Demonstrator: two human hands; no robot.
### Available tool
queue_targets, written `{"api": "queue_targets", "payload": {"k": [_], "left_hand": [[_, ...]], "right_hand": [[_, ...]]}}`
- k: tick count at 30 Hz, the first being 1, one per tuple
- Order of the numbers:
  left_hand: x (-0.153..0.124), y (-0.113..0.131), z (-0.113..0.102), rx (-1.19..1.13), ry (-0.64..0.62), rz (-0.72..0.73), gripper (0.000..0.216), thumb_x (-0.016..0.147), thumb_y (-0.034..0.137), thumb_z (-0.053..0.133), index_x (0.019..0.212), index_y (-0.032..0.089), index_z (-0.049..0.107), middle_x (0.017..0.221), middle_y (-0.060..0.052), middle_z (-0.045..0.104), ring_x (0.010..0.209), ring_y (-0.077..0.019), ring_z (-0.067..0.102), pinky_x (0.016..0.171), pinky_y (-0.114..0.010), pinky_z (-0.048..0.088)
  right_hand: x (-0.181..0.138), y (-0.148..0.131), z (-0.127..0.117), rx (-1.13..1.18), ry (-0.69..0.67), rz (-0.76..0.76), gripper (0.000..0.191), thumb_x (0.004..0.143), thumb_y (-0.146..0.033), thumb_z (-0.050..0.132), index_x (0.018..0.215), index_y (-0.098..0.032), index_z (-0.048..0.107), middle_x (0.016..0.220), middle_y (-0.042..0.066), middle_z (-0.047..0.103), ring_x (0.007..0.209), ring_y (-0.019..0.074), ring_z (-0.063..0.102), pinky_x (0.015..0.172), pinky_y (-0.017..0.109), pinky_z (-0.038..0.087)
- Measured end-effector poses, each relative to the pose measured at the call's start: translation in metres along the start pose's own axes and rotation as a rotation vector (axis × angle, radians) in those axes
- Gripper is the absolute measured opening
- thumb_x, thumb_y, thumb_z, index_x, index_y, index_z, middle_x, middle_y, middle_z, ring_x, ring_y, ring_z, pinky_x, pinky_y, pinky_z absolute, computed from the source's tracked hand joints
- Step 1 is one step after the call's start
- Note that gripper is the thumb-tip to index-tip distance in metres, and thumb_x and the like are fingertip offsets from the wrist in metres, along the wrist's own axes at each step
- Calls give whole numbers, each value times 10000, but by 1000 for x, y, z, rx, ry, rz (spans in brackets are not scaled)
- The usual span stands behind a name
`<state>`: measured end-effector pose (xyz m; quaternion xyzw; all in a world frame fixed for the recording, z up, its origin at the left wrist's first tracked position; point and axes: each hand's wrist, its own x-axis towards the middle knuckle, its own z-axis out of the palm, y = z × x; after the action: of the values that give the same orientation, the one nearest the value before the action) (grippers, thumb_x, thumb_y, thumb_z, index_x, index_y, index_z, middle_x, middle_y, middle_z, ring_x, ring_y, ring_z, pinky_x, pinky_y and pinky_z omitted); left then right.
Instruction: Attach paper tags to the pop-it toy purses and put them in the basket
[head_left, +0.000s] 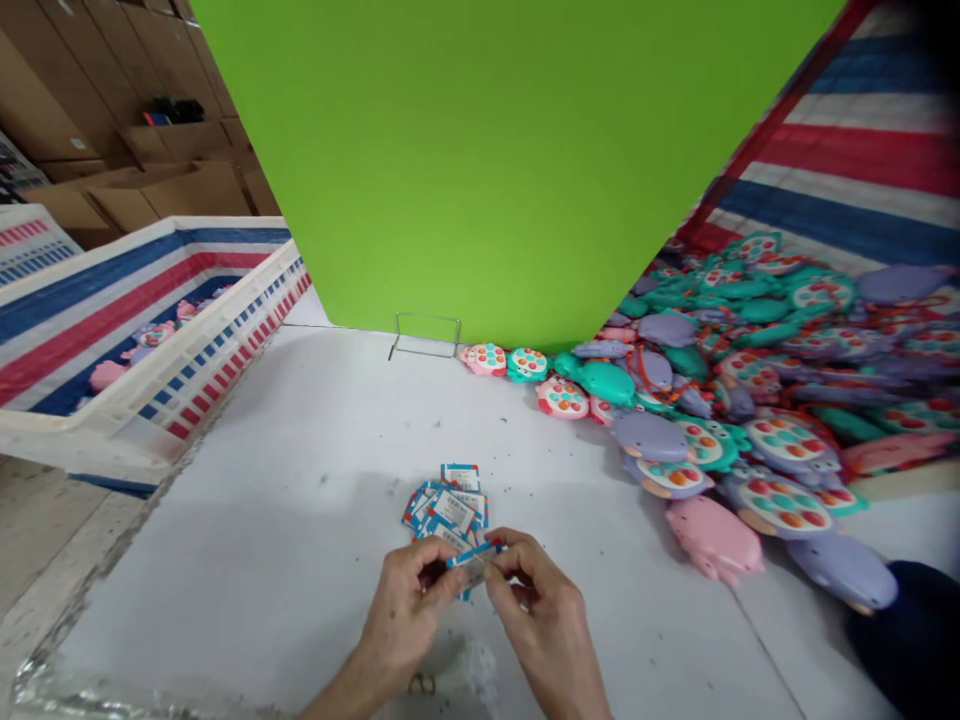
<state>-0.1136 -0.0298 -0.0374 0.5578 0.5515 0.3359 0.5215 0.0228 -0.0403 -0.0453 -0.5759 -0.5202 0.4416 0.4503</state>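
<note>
Hands, two: left hand (401, 610) and right hand (544, 625), fingers curled, together pinching one blue-edged tag (474, 560) over the desk (225, 560). Just ahead: one heap of tags (448, 505) (too overlapped to count). Farther right: many plastic toys (750, 400).

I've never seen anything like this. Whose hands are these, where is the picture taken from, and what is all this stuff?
No machine here: these are a person's bare hands, seen from a camera worn on their head. The left hand and right hand together pinch a small blue-edged tag, just below a pile of similar tags on a white table. To the right lies a heap of pink, teal and purple plastic toys; at left stands a white crate.
</note>
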Motion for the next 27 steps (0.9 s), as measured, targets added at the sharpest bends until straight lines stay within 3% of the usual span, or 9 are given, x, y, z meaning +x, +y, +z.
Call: {"api": "queue_targets", "payload": {"k": [3, 8, 13, 15, 17, 21, 23, 25, 27], "left_hand": [[-2, 1, 3, 51, -7, 24, 215, 740, 301, 502, 616, 134, 554, 544, 13, 455, 530, -108, 394, 498, -190, 300], [-10, 4, 5, 271, -36, 210, 252, 795, 272, 446, 627, 142, 582, 606, -16, 507, 583, -124, 436, 570, -211, 334], [-9, 5, 2, -118, -141, -19, 331, 815, 404, 405, 840, 129, 586, 617, -11, 501, 539, -118, 457, 492, -197, 359], [-7, 6, 4, -124, -143, -42, 303, 792, 390, 450, 848, 126, 587, 602, 2, 486, 513, -104, 425, 479, -190, 348], [-5, 8, 8, -26, -150, -6, 249, 787, 341, 463, 736, 132, 588, 569, 14, 460, 508, -98, 397, 485, -187, 331], [-6, 8, 20, 310, -130, 182, 239, 807, 261, 415, 651, 156, 563, 589, -3, 495, 568, -124, 439, 550, -208, 334], [-6, 6, 26, 430, -159, 279, 246, 811, 246, 399, 641, 165, 557, 621, -18, 522, 595, -138, 459, 580, -221, 338], [-4, 7, 32, 437, -211, 275, 252, 810, 254, 395, 622, 167, 538, 613, -17, 517, 584, -139, 456, 564, -219, 332], [-1, 12, 38, 360, -247, 181, 255, 808, 287, 398, 615, 166, 512, 590, -5, 491, 566, -134, 441, 531, -208, 324]], "right_hand": [[-1, -1, -1, -5, -7, -4, 169, 755, -237, 495, 594, -198, 460, 868, 67, 576, 654, 141, 548, 512, 203, 423], [-3, -5, -5, 21, -18, -43, 162, 756, -215, 501, 596, -198, 476, 801, 47, 555, 663, 146, 535, 529, 207, 425], [-8, -5, -12, 177, -30, -9, 211, 749, -260, 547, 557, -185, 497, 704, 9, 516, 565, 114, 472, 483, 203, 375], [-11, -2, -13, 243, -66, 9, 219, 747, -280, 558, 560, -183, 500, 676, -5, 503, 526, 101, 449, 461, 197, 368], [-14, 2, -14, 271, -96, 36, 218, 751, -298, 558, 576, -182, 499, 698, -5, 512, 474, 81, 424, 413, 188, 349], [-20, 7, -22, 7, 22, -88, 109, 780, -273, 539, 727, -187, 581, 747, 6, 534, 454, 73, 406, 423, 195, 346], [-22, 7, -30, -123, 64, -154, 147, 813, -269, 496, 860, -194, 613, 732, 7, 526, 472, 85, 432, 458, 201, 369], [-23, 7, -37, -175, 29, -161, 196, 832, -287, 465, 889, -193, 628, 723, 8, 512, 478, 89, 444, 457, 200, 369], [-25, 9, -43, -193, -28, -126, 199, 816, -301, 489, 771, -185, 644, 690, -3, 487, 479, 87, 436, 447, 197, 348]]}}
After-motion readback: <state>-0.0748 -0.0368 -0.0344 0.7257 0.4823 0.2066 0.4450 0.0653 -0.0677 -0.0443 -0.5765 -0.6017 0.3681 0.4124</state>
